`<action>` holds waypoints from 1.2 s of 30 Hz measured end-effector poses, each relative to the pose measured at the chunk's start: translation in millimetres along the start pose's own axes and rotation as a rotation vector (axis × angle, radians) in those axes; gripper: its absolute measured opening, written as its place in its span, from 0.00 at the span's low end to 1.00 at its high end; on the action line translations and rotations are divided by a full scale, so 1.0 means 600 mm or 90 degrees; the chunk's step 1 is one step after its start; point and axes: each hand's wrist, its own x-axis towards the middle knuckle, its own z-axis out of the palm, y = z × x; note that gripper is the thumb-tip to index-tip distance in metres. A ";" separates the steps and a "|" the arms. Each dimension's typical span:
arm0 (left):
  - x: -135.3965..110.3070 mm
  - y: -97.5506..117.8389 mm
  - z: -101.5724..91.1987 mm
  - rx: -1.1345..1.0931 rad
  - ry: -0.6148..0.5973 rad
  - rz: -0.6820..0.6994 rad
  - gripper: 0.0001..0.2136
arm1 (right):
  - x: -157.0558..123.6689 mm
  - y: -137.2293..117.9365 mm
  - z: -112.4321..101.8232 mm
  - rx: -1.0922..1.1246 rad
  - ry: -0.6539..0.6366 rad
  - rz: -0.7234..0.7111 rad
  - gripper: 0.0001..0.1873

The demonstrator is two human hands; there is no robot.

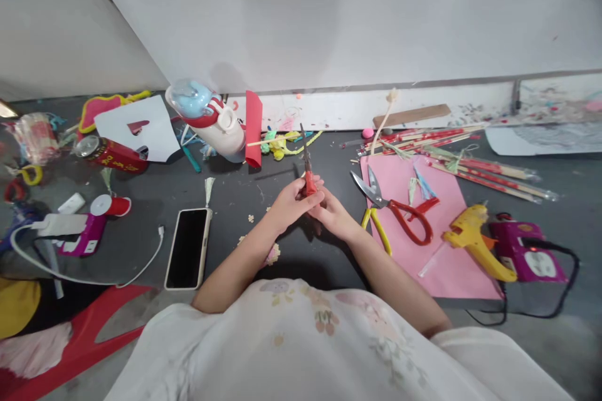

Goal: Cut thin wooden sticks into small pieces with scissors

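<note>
My left hand [290, 202] and my right hand [332, 213] meet at the middle of the dark table, both with fingers pinched closed around a small red piece [310, 185]. A thin dark stick [305, 150] rises out of that piece and points away from me. Just right of my hands lie red-handled scissors [397, 208] and yellow-handled pliers [376, 229] on a pink paper sheet [446, 263].
A phone [188, 247] lies left of my arms. A yellow glue gun [475, 241] and purple power strip [527, 250] sit right. Behind are a tipped water bottle [211, 116], folded red paper [253, 128], a red can [113, 155], patterned sticks [461, 150] and the white wall.
</note>
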 end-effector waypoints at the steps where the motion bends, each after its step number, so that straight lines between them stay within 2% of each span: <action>1: 0.000 0.001 0.001 -0.032 -0.002 -0.006 0.31 | 0.000 0.003 -0.001 -0.004 0.001 -0.016 0.22; 6: 0.000 -0.003 -0.002 -0.111 0.007 -0.002 0.28 | 0.002 0.014 -0.005 -0.001 0.004 -0.059 0.20; 15: 0.001 -0.015 0.004 -0.160 0.051 0.015 0.23 | 0.003 0.021 -0.004 0.041 -0.017 -0.065 0.21; 22: 0.003 -0.010 0.002 -0.141 0.028 0.013 0.25 | 0.002 0.016 -0.001 0.021 0.007 -0.043 0.20; 26: 0.008 -0.003 -0.015 -0.026 -0.024 0.015 0.27 | 0.003 0.015 -0.002 -0.048 0.059 -0.034 0.21; 28: 0.004 0.003 -0.029 0.089 0.025 0.078 0.27 | 0.002 0.013 -0.004 -0.108 0.107 -0.032 0.21; 29: 0.001 0.007 -0.038 0.157 0.083 0.134 0.26 | 0.002 0.012 -0.005 -0.138 0.124 -0.030 0.21; 31: -0.009 0.016 -0.054 0.323 0.252 0.280 0.20 | -0.001 0.007 -0.004 -0.196 0.135 -0.021 0.20; 32: -0.014 0.021 -0.062 0.423 0.325 0.359 0.16 | -0.002 0.003 -0.003 -0.222 0.126 -0.013 0.20; 34: -0.020 0.028 -0.076 0.600 0.421 0.466 0.13 | -0.005 -0.005 0.001 -0.260 0.089 0.008 0.20; 36: -0.020 0.032 -0.087 0.726 0.452 0.494 0.15 | -0.009 -0.012 0.007 -0.274 0.049 0.027 0.20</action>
